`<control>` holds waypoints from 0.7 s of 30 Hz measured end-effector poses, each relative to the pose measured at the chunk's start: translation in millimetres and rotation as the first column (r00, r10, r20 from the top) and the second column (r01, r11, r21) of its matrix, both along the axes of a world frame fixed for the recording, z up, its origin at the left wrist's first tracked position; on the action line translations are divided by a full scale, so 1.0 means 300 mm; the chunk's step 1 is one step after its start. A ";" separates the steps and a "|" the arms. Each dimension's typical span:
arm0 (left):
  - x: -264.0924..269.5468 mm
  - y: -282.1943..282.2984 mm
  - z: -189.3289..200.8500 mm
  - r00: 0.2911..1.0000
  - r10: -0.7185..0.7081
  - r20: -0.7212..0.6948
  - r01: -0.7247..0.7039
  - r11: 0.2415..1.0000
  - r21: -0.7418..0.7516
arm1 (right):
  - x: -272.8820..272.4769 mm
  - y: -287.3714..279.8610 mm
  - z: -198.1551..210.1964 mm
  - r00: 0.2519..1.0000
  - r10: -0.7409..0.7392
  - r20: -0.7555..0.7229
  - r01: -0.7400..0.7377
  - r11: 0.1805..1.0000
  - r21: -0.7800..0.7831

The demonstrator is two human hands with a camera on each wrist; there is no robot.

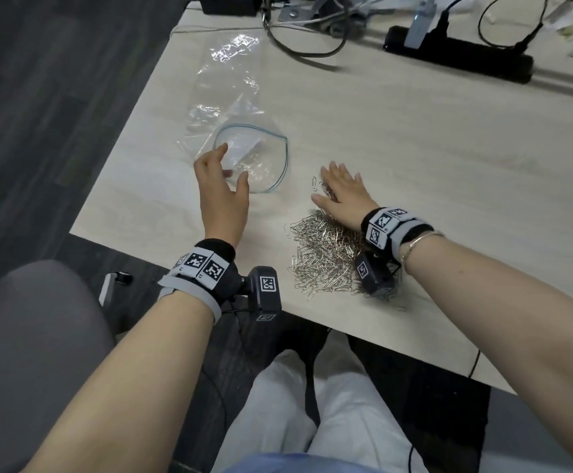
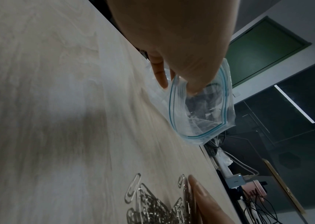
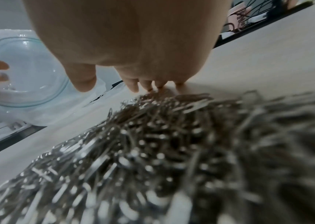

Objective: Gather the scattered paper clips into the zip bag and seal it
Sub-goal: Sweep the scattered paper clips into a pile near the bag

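At a light wood-grain table [image 1: 414,148], a seated person works w/ both bare hands: the left hand [image 1: 222,196] reaches to the gaping mouth of a clear zip bag [image 1: 230,97], thumb and fingers spread and relaxed at the blue-lined rim; the left wrist view shows fingertips [image 2: 193,89] at the rim, but whether they actually pinch the plastic can't be told. The bag lies on the tabletop toward the left edge, its mouth propped open in a rounded loop facing the person, the rest of it stretching away flat and crinkled. Just right of the mouth, the right hand [image 1: 344,196] lies palm-down, fingers straight and splayed, on the far end of a big heap of silver paper clips [image 1: 326,257]; nothing gripped. The heap sits near the table's front edge, partly under the right wrist, w/ a few strays incl. one lone clip [image 1: 313,183] between hand and bag. Both wrists carry black bands w/ square coded markers and small cameras. At the far side: a black power strip [image 1: 459,54] and tangled cables [image 1: 305,39]. A grey chair [image 1: 32,336] stands left of the person.
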State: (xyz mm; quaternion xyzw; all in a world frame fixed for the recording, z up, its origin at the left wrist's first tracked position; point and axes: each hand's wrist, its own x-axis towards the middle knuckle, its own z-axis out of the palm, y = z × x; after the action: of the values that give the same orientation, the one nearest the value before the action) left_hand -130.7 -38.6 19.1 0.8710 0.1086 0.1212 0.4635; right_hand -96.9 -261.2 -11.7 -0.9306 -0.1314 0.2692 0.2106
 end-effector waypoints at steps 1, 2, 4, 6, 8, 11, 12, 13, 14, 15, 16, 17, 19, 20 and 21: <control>-0.005 0.006 -0.002 1.000 0.001 -0.005 -0.001 1.000 0.000 | 0.003 0.016 0.000 0.999 0.038 0.003 -0.038 0.999 -0.008; -0.009 0.012 -0.003 1.000 0.002 -0.011 -0.001 1.000 0.002 | 0.001 0.029 0.002 0.997 0.081 0.005 -0.081 0.997 -0.012; -0.016 0.023 -0.002 1.000 0.005 -0.024 -0.005 1.000 0.003 | -0.025 0.044 0.010 0.984 0.178 -0.002 -0.178 0.984 -0.014; -0.019 0.027 0.003 1.000 0.004 -0.028 -0.004 1.000 -0.005 | -0.070 0.038 0.019 0.965 0.261 -0.013 -0.261 0.965 -0.009; -0.022 0.023 0.007 1.000 -0.004 -0.026 0.004 1.000 -0.010 | -0.124 0.020 0.027 0.947 0.321 -0.028 -0.321 0.947 -0.003; -0.028 0.004 0.013 0.999 -0.022 -0.023 0.021 1.000 -0.021 | -0.195 -0.009 0.032 0.938 0.342 -0.046 -0.342 0.940 0.015; -0.031 -0.003 0.018 0.999 -0.030 -0.021 0.030 0.999 -0.024 | -0.210 -0.018 0.038 0.945 0.325 -0.028 -0.325 0.946 0.020; -0.033 -0.011 0.023 0.999 -0.039 -0.017 0.039 0.999 -0.029 | -0.221 -0.030 0.045 0.955 0.296 -0.002 -0.295 0.955 0.023; -0.034 -0.021 0.030 0.999 -0.047 -0.011 0.046 0.998 -0.036 | -0.230 -0.044 0.057 0.966 0.256 0.020 -0.257 0.966 0.032; -0.034 -0.033 0.039 0.999 -0.054 -0.002 0.054 0.998 -0.044 | -0.237 -0.061 0.071 0.976 0.213 0.032 -0.214 0.976 0.042; -0.034 -0.048 0.051 0.998 -0.065 0.012 0.066 0.997 -0.051 | -0.245 -0.081 0.084 0.984 0.176 0.035 -0.177 0.983 0.045; -0.033 -0.067 0.065 0.996 -0.080 0.032 0.082 0.995 -0.056 | -0.253 -0.106 0.099 0.988 0.149 0.036 -0.150 0.988 0.035; -0.031 -0.109 0.092 0.990 -0.116 0.078 0.120 0.991 -0.059 | -0.272 -0.159 0.123 0.993 0.105 0.047 -0.104 0.995 -0.006; -0.030 -0.130 0.103 0.986 -0.135 0.096 0.141 0.988 -0.061 | -0.285 -0.188 0.134 0.996 0.073 0.051 -0.072 0.997 -0.022; -0.030 -0.151 0.111 0.983 -0.152 0.106 0.160 0.985 -0.065 | -0.302 -0.216 0.141 0.998 0.030 0.049 -0.028 0.999 -0.036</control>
State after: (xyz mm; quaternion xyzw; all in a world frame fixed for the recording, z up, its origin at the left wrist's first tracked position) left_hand -139.7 -83.8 52.3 0.8520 0.0209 0.1242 0.5081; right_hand -187.6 -325.9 30.6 -0.9385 -0.1452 0.2514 0.1871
